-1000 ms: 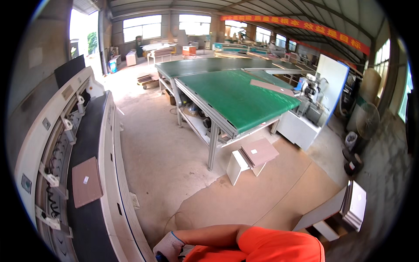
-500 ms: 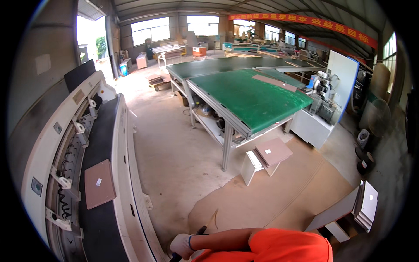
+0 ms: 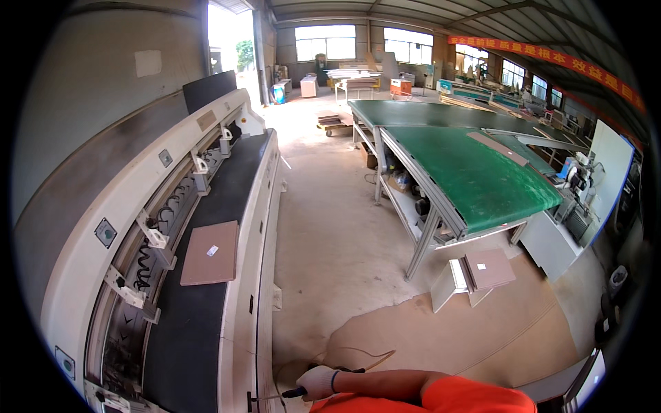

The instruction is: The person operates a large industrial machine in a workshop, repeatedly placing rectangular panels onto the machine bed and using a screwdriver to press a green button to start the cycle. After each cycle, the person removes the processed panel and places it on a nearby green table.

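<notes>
My right hand (image 3: 318, 383), in a white knitted glove, reaches leftward across the lower edge from an orange sleeve. It is closed around what looks like an air blow gun (image 3: 295, 392), with a black handle and a thin metal nozzle pointing left toward the machine's side. A thin yellowish hose (image 3: 377, 359) curls away behind the glove. My left hand is out of view. To the left, a brown panel (image 3: 206, 258) with a small white label lies flat on the black belt (image 3: 182, 330) of a long white machine (image 3: 141, 182). Neither hand touches the panel.
A green-topped conveyor table (image 3: 475, 182) stands ahead on the right, carrying a narrow brown strip (image 3: 497, 149). Before it, brown panels (image 3: 490, 268) rest on a low white stand (image 3: 449, 285). A motor unit (image 3: 578, 186) stands far right. Brown sheeting (image 3: 441, 337) covers the floor.
My view has swung left, so the machine and panel sit further right in the picture. My right hand has turned the tool, and its nozzle now shows pointing left.
</notes>
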A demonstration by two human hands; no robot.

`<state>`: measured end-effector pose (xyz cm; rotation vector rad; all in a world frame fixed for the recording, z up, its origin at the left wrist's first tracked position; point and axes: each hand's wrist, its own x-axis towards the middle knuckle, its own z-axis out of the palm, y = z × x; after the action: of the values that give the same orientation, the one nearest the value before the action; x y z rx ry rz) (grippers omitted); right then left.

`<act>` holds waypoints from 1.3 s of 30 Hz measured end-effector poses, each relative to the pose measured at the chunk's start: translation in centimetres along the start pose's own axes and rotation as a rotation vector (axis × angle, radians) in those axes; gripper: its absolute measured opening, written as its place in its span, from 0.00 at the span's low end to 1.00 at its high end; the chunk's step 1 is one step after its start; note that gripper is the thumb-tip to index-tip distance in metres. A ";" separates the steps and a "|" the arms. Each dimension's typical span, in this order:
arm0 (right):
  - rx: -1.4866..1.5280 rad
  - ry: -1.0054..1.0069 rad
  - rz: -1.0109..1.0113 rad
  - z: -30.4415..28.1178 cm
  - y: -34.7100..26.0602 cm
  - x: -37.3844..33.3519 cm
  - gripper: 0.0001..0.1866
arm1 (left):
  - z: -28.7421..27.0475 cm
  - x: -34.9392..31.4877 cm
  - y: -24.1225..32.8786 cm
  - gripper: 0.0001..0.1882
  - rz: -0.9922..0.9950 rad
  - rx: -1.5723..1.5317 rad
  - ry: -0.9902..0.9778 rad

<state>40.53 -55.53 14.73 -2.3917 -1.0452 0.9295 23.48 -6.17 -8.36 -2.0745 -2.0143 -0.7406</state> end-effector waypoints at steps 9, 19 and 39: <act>0.030 -0.064 -0.134 2.0 -1.3 2.0 0.15 | 0.4 0.3 -1.9 0.43 -0.063 0.056 0.036; 0.091 0.055 -0.036 1.2 -1.9 2.9 0.23 | 0.7 0.3 -1.8 0.44 -0.091 0.131 0.063; 0.126 -0.316 -0.198 -1.9 -5.3 6.1 0.28 | -8.9 0.4 1.6 0.48 -0.307 0.126 -0.214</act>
<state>42.24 -47.62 16.51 -2.0383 -1.2679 1.2844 22.91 -9.88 -0.16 -1.8658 -2.4620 -0.4326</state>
